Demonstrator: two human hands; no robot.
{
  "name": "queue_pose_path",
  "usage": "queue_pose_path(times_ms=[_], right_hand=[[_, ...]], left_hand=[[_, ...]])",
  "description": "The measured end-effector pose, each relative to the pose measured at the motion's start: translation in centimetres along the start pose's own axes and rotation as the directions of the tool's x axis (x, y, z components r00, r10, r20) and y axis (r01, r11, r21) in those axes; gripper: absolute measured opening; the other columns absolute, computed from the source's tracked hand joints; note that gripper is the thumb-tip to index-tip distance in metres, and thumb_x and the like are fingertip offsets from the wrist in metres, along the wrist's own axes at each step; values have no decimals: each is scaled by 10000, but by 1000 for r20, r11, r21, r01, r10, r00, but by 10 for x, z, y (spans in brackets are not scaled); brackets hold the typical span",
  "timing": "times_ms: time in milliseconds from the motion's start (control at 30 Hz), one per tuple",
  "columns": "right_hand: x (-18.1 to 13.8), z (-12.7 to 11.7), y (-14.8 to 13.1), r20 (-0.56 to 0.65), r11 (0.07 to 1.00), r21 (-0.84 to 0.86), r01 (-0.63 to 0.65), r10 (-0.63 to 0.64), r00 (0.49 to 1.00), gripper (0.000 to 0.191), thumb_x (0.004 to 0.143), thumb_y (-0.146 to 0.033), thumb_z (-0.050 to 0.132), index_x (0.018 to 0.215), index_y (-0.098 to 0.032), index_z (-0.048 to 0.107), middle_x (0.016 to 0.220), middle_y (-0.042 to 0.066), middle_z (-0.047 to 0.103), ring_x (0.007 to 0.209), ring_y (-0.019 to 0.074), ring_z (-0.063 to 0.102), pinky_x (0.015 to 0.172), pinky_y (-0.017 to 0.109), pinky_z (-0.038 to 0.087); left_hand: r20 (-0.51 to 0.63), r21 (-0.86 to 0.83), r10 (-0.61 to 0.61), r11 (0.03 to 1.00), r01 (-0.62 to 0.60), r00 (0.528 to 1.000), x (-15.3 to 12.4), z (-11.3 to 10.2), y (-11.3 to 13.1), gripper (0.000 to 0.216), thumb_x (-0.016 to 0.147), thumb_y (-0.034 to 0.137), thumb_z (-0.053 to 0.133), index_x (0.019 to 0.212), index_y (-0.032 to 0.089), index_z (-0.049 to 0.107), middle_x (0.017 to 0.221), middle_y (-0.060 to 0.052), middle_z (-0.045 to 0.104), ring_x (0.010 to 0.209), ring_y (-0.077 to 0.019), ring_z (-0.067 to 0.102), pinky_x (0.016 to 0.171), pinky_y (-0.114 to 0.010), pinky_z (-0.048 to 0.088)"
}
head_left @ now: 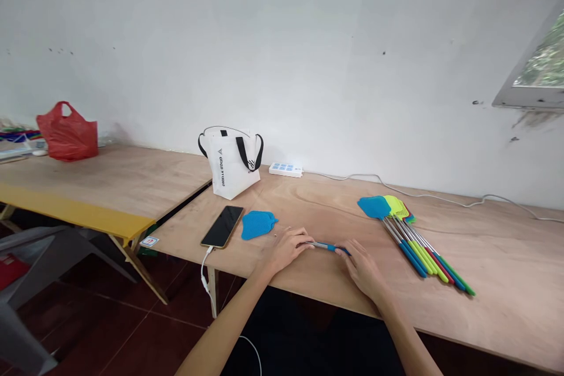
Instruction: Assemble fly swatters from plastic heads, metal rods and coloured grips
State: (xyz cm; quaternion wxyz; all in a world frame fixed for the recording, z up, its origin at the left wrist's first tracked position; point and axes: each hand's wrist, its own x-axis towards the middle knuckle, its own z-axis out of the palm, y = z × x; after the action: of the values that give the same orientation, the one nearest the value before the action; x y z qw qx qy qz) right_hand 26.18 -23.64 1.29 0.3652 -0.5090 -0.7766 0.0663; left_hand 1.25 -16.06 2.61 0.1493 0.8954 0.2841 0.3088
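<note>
Left hand [289, 248] clamps metal end of blue-handled rod [325, 246], right hand [360, 263] grips its handle; blue swatter heads [258, 225] beside phone [222, 227], assembled swatters [416, 248] right, on tabletop [317, 202].

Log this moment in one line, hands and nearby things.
left grip: on metal end of blue-handled rod | right grip: on blue handle | left side: blue swatter heads, phone | right side: multicoloured swatters

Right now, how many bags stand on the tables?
2: a white tote bag on the nearer table, and a red plastic bag on the left-hand table. Others could be hidden.
</note>
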Motion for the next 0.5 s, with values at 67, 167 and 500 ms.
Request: queue_pose_path(times_ms=[67, 167, 500], right_hand=[[-1, -1, -2, 23, 1000, 9, 23, -23, 999, 246, 1043, -351, 404, 1068, -257, 630, 1055, 64, 698, 1013, 235, 640, 891, 385, 527], [-1, -2, -4, 44, 998, 15, 62, -63, 997, 266, 1025, -314, 423, 1207, -272, 612, 1133, 64, 692, 1088, 234, 630, 952, 403, 521], [-3, -2, 24, -173, 982, -146, -120, 94, 980, 301, 1015, -356, 381, 1160, -258, 627, 1119, 82, 697, 1065, 275, 628, 941, 465, 489]], left_hand=[[-4, -12, 5, 1000, -5, 1000, 0, 0, 0, 289, 1051, 394, 496, 1090, 238, 736, 1031, -24, 714, 959, -185, 652, 872, -318, 463], [-16, 15, 3, 1000, -3, 1000, 0, -2, 2, 277, 1051, 386, 503, 1072, 243, 739, 1032, -13, 719, 956, -177, 654, 879, -327, 440], [-101, 76, -124, 988, 132, 987, 0, -13, 13, 166, 1022, 243, 532, 1103, 282, 672, 1108, 16, 704, 1051, -188, 623, 936, -357, 346]])
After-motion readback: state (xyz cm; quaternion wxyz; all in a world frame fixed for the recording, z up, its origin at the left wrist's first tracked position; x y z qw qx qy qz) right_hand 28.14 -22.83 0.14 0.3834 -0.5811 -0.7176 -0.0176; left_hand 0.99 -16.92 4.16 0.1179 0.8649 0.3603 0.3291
